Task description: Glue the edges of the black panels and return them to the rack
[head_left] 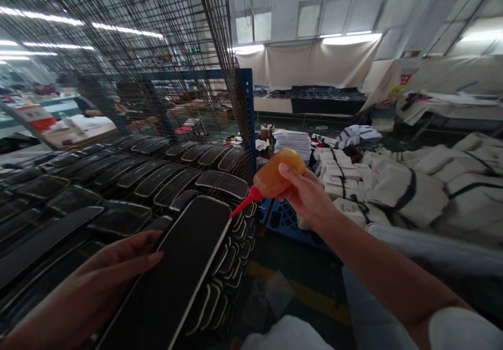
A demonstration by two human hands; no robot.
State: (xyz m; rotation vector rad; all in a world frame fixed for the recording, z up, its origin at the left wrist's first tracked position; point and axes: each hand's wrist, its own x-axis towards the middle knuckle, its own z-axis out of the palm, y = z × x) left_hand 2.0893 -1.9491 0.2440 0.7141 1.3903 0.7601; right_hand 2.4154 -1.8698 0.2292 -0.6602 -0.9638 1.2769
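My right hand [304, 193] is wrapped round an amber squeeze bottle [277, 174] with a red pointed nozzle [247, 201]. The bottle is tilted, and its tip meets the edge of a long black panel [184, 255] near the rounded far corner. A pale line runs along that panel's right edge. On the panel's left edge, my left hand [113, 271] grips it between thumb and fingers. Beneath and beyond lie stacks of similar black panels [133, 172] with pale, rounded borders.
A wire rack [165, 30] with a blue post [249, 114] rises behind the stacks. To the right are bundled cream fabric pieces [396, 187], a white stack of sheets [293, 143] and a blue plastic pallet [285, 219]. Far left, a person's dark sleeve [84, 106] shows at a table.
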